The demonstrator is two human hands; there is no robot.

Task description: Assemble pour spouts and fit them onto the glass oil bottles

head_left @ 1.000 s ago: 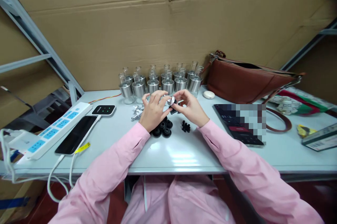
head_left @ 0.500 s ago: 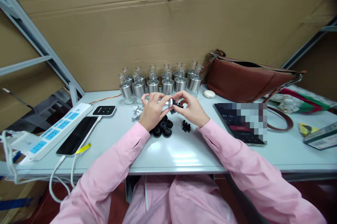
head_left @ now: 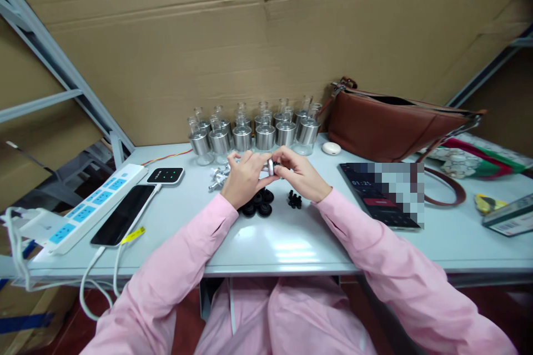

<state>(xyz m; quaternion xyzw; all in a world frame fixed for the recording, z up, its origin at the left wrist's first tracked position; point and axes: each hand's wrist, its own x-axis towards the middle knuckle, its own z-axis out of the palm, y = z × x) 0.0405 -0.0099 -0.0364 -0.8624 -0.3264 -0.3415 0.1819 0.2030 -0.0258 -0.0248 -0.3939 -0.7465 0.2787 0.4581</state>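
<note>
Two hands are met above the middle of the tabletop, pink sleeves in view. Left to right: a white power strip is laid along the left edge, a black phone beside it on a cable, then a small black charger block, all kept close to the sockets. Loose metal fittings are lying just left of the left hand. That hand is curled, fingers pressed on a small silver-capped part; the part is held in the air between both hands, just above the tabletop. Under the wrists a cluster of black round caps is kept near, and a smaller pile of black plugs just beside it, likely for easy picking. The right hand is pinched on the same part from the other side. Behind, glass bottles with metal collars are lined in rows against the cardboard. Further right: a dark tablet and a brown leather bag.
</note>
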